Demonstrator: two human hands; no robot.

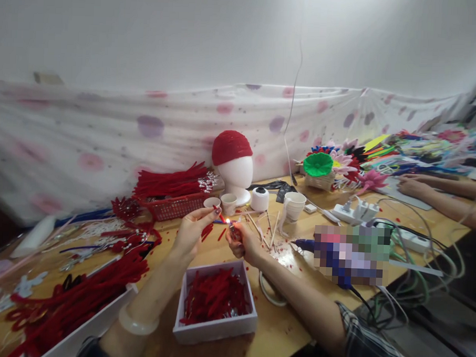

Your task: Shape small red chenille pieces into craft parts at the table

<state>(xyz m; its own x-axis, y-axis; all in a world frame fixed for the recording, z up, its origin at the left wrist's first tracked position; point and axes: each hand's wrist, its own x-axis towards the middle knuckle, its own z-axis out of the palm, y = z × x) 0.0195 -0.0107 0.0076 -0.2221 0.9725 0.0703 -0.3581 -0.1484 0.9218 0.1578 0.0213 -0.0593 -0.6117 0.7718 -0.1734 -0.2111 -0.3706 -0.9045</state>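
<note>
Between the fingertips of my left hand [194, 229] is a short red chenille stem piece [220, 214], pinched and pointing to the right. My right hand [246, 243] is closed around a lighter [231, 231], whose small flame burns at the tip of the red piece. Several short red pieces [207, 231] lie on the table just beneath my hands. A white box [215, 333] filled with red fuzzy pieces stands in front, below both wrists.
A white mannequin head [235, 173] wears a red cap behind paper cups [228, 203]. A red basket [173, 210] holds red stems. Red bundles [95, 288] lie left. Right are a white cup [294, 206], power strips [349, 212], cables and another person's hands [415, 186].
</note>
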